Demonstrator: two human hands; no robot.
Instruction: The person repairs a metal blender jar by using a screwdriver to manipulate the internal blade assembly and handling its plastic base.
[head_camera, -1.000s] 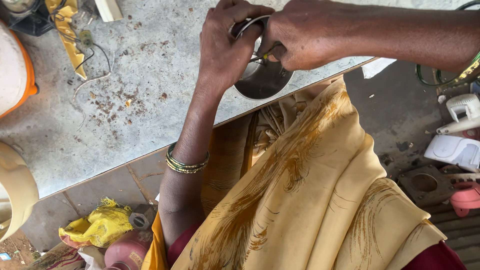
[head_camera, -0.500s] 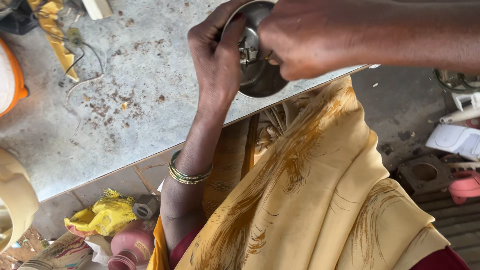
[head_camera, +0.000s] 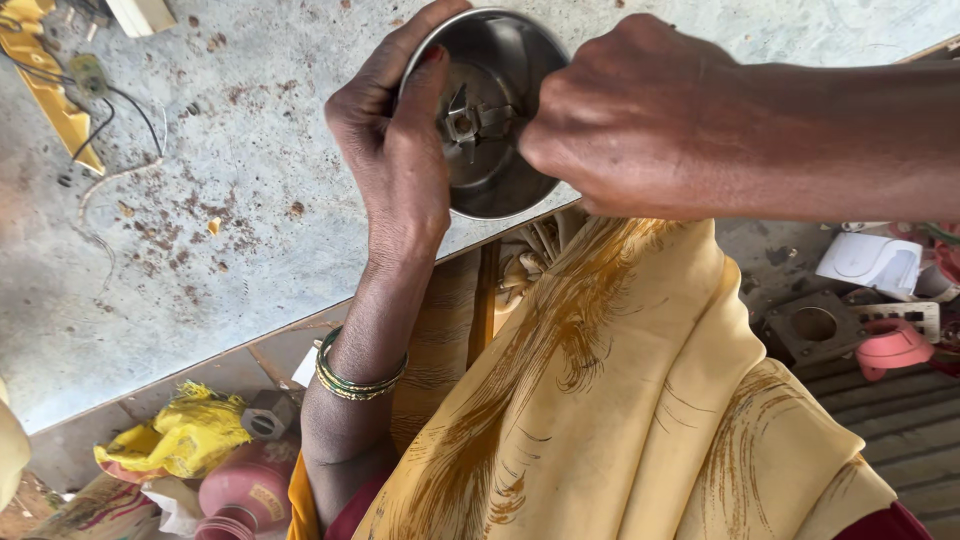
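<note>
Gripping steel jar (head_camera: 490, 120) over table edge (head_camera: 250, 345) | left hand (head_camera: 400, 150), right hand (head_camera: 630, 115) both clasp it

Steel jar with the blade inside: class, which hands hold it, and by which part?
Both hold the steel jar: left hand and right hand grip opposite sides of its rim.

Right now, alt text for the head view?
Two bare hands hold a steel grinder jar with a blade inside over a stained grey worktop: left hand grips its rim, right hand covers its side. Yellow cloth drapes below.
</note>
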